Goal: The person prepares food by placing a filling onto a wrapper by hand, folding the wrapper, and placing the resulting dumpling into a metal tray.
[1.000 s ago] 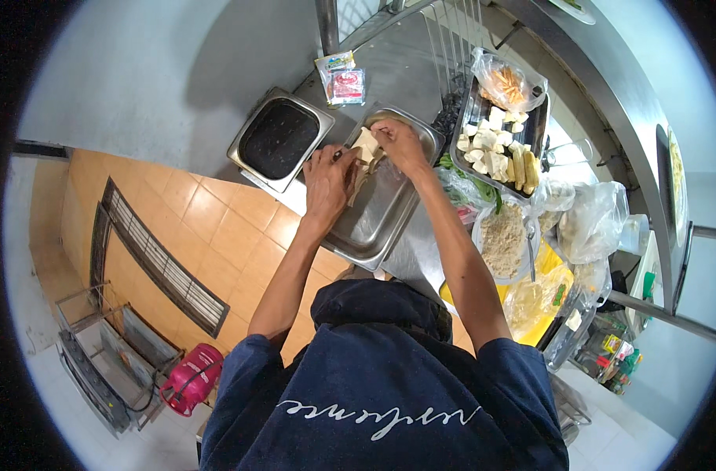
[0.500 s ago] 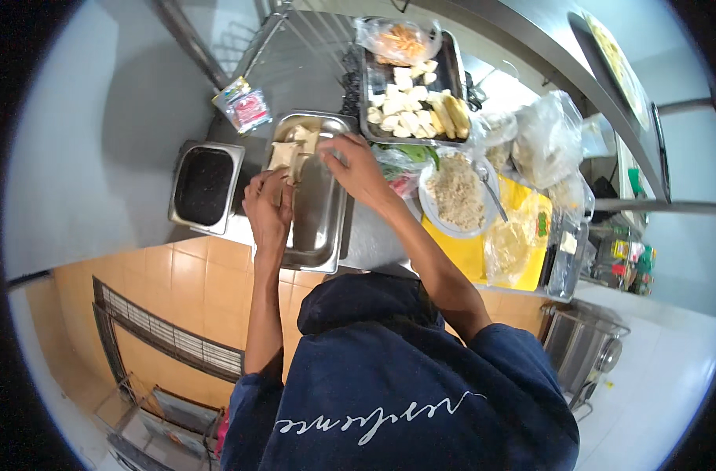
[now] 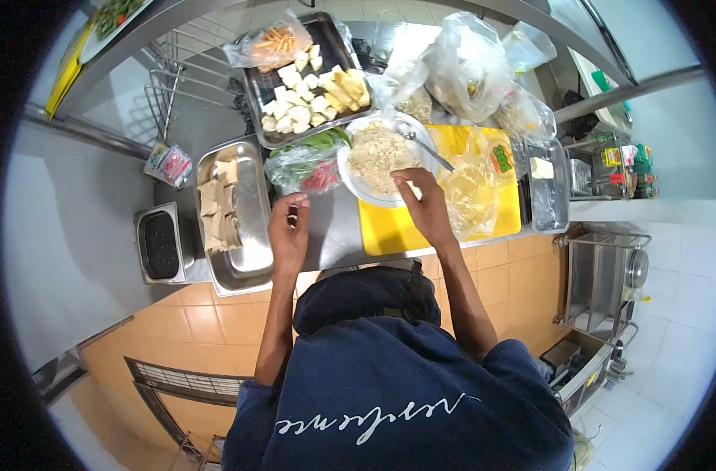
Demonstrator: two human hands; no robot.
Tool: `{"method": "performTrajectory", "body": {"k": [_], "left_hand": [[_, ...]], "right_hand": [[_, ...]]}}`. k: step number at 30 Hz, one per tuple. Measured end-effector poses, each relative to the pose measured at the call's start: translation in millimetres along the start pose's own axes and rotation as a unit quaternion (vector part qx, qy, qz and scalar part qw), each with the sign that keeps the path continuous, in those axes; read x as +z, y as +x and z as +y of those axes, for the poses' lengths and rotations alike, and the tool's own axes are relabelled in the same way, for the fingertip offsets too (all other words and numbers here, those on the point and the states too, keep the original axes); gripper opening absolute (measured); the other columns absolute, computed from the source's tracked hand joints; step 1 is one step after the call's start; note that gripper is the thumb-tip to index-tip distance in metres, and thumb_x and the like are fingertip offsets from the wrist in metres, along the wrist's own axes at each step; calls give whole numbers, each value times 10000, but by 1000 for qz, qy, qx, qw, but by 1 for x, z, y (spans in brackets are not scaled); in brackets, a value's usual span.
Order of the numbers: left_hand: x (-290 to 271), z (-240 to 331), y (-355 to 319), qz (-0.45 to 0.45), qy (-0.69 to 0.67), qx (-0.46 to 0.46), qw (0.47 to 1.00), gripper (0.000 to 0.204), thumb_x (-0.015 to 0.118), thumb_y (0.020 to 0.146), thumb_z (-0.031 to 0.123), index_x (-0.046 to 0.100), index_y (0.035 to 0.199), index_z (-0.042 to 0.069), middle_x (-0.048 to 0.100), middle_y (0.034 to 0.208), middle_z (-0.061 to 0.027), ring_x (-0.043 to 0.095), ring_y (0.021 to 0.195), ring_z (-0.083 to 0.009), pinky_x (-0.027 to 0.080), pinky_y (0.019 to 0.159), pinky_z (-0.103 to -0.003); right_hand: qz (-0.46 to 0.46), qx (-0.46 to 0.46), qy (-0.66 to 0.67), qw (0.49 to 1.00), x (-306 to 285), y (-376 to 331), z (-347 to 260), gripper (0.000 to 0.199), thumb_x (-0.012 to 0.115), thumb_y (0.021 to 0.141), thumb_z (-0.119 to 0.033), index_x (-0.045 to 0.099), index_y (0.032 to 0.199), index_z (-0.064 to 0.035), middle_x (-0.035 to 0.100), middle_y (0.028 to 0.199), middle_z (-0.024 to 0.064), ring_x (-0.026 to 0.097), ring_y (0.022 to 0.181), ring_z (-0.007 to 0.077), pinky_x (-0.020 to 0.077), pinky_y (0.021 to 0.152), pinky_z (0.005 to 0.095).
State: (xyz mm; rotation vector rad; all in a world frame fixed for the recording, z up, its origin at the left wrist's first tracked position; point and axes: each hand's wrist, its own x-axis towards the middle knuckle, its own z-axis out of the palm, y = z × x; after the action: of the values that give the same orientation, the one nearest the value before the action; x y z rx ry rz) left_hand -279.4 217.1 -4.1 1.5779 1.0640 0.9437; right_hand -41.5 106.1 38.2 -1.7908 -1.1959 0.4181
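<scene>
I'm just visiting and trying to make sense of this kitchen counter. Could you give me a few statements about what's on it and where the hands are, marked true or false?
1. The right hand rests at the rim of the white bowl of pale shredded filling. True.
2. The bowl stands partly on a red cutting board. False: the cutting board is yellow.
3. The steel pan left of the left hand holds flat tan sheets. True.
4. The left hand is inside that pan. False: it is over the bare counter beside it.
5. The far tray holds pale cut pieces. True.
</scene>
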Motion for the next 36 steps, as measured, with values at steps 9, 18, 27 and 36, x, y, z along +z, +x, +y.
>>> {"method": "performTrajectory", "body": {"k": [9,18,27,36], "left_hand": [[82,-46,-26,-56,-48,-127,989,373,632,968,220,531,1300,82,581,1033,5,565,854,-92,476,741,-253],[125,-26,-55,68,-60,-141,986,421,602,991,285,496,1338,70,599,1059,-65,594,906,-128,497,729,-285],[143,-42,-61,105,-66,-144,982,443,610,984,208,459,1371,56,624,979,-46,535,773,-84,449,680,-245],[145,-33,-39,80,-145,-181,969,507,598,991,236,416,1429,55,597,1067,-85,627,912,-152,537,775,-269]], "right_hand": [[66,-1,-125,990,-73,0,96,152,635,909,-93,690,1043,-46,641,1053,158,569,1003,336,469,876,408],[-110,60,-98,987,-74,52,147,324,654,887,-203,482,1125,-65,620,1009,240,620,920,445,490,774,527],[-134,30,-148,979,-85,53,143,222,568,946,-245,475,1058,-77,661,832,228,645,804,436,498,709,536],[-76,4,-89,993,-100,28,129,170,508,1002,-177,503,1149,-91,626,726,232,634,720,435,470,613,504]]}}
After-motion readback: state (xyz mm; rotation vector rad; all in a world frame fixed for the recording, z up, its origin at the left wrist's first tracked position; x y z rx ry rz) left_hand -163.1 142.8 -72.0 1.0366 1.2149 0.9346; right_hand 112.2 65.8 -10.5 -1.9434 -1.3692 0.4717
